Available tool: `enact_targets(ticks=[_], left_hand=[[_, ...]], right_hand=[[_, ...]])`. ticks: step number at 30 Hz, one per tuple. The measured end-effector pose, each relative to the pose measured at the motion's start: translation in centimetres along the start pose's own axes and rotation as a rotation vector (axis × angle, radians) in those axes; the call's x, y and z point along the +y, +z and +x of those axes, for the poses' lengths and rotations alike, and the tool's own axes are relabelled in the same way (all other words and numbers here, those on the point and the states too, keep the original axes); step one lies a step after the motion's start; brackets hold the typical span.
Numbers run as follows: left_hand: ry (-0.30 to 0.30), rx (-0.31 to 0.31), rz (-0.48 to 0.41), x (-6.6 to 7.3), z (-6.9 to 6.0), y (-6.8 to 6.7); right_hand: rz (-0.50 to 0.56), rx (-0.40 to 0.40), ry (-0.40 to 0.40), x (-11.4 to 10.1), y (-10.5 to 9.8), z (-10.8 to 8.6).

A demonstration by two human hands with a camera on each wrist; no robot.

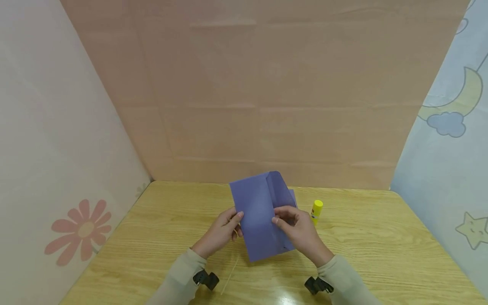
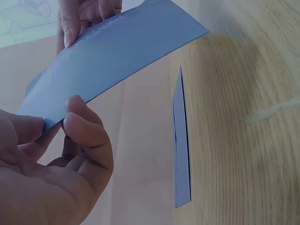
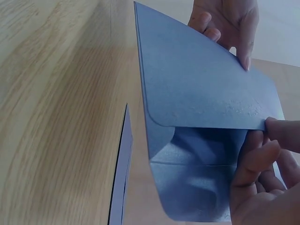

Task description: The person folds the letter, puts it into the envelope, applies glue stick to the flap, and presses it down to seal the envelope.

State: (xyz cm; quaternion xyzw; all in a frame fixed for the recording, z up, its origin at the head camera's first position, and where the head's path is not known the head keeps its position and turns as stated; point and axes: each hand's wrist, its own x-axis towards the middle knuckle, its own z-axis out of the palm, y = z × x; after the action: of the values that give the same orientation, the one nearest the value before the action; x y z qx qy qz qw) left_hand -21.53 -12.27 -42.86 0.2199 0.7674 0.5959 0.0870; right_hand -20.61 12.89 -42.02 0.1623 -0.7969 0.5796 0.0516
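A purple envelope [image 1: 253, 201] is held up above the table, tilted, between both hands. My left hand [image 1: 221, 231] pinches its left edge between thumb and fingers. On the other side, my right hand [image 1: 299, 231] pinches the edge of the envelope's mouth, thumb on the near face. In the right wrist view the mouth gapes, and the unfolded flap [image 3: 197, 194] hangs beyond it. Behind the envelope, a second flat purple paper piece [image 2: 181, 154] lies on the table, mostly hidden in the head view.
A yellow glue stick [image 1: 316, 212] stands upright just beyond the right hand. On the wooden table [image 1: 160, 237] near the left wrist lies a thin pale strip [image 1: 229, 276]. A brown sheet [image 1: 259, 93] backs the table, with patterned panels at both sides.
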Motion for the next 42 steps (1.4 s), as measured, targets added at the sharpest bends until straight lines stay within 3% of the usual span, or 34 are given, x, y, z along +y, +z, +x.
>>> enact_targets(ticks=[15, 23, 25, 29, 31, 34, 38, 42], left_hand=[[-0.005, 0.003, 0.013, -0.1, -0.5, 0.2], [-0.102, -0.028, -0.148, -0.8, -0.7, 0.7], [-0.118, -0.011, -0.201, -1.0, -0.7, 0.5], [-0.132, 0.102, -0.249, -1.4, -0.8, -0.6], [-0.132, 0.152, -0.219, -1.6, -0.7, -1.3], [-0.143, 0.163, -0.087, -2.0, -0.7, -2.0], [-0.155, 0.104, 0.078, -2.7, -0.8, -2.3], [-0.188, 0.039, 0.094, -3.2, -1.2, -2.3]], right_hand=[[0.001, -0.002, 0.005, 0.3, 0.4, 0.1], [-0.086, 0.004, -0.024, 0.4, 0.2, 0.4], [-0.129, 0.000, -0.025, 0.5, 0.1, 0.5], [-0.235, -0.040, 0.000, 1.1, 0.1, 0.5], [-0.284, -0.061, 0.016, 1.3, 0.0, 0.5], [-0.366, -0.085, -0.014, 1.7, -0.2, 0.4], [-0.475, -0.099, -0.137, 2.4, -0.1, 0.6], [-0.535, -0.084, -0.232, 3.1, 0.1, 0.7]])
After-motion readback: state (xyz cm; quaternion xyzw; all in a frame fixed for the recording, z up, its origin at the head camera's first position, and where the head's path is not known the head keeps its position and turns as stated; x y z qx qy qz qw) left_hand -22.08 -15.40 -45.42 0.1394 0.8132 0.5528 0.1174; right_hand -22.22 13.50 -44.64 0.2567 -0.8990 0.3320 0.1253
